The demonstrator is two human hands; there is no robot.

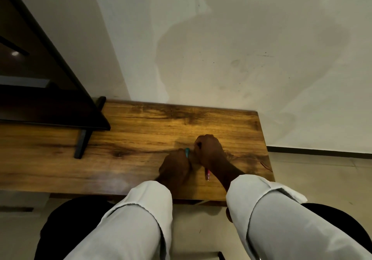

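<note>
Left hand (174, 167) clamps slim teal pen (187, 152), right hand (208, 151) at 3 o'clock grips slim pink pen (207, 174); the loosely held pink pen may slip onto brown wooden desk (130, 139).

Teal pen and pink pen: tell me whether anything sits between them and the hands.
Nothing visible does. The left hand already grips the teal pen, and the pink pen pokes out beneath the right hand, which seems to hold it, above the wooden desk.
</note>
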